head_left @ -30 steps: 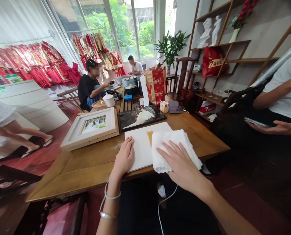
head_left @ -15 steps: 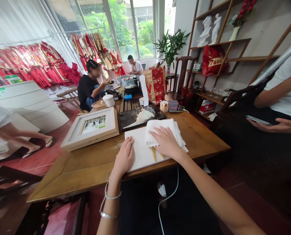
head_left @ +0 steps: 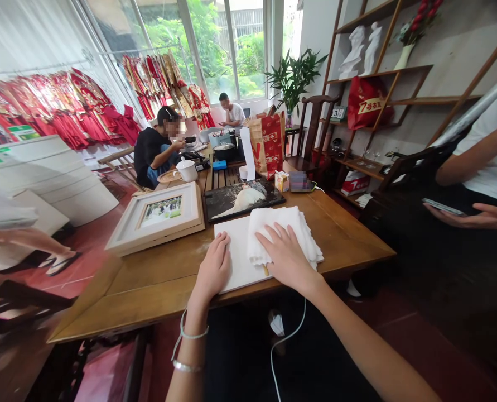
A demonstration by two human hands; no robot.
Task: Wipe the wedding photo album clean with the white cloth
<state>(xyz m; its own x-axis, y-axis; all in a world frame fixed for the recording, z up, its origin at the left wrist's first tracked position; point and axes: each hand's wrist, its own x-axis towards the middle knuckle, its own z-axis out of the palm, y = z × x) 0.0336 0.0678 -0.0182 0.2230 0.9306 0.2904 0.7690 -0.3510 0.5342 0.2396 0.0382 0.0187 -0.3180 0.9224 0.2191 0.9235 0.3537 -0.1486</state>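
A white canvas-like board [head_left: 236,244] lies at the near edge of the wooden table. My left hand [head_left: 215,262] rests along its left edge, fingers close together and stretched forward. On the board's right half is a folded white towel [head_left: 300,226]. My right hand [head_left: 288,254] lies on top of the towel with its fingers spread, pressing flat. A small golden tip [head_left: 265,270] peeks out from under the towel's near edge; the rest of it is covered.
A framed photo [head_left: 191,195] stands to the left on the table [head_left: 148,279]. Behind the board lies a dark panel with a white shape [head_left: 245,200]. A small box [head_left: 281,181], a phone [head_left: 300,182] and a paper bag [head_left: 267,146] are farther back. A person holding a phone sits right.
My right hand and the towel have shifted slightly toward me. The towel now covers most of the golden tapered pieces that stuck out before. My left hand stays in place.
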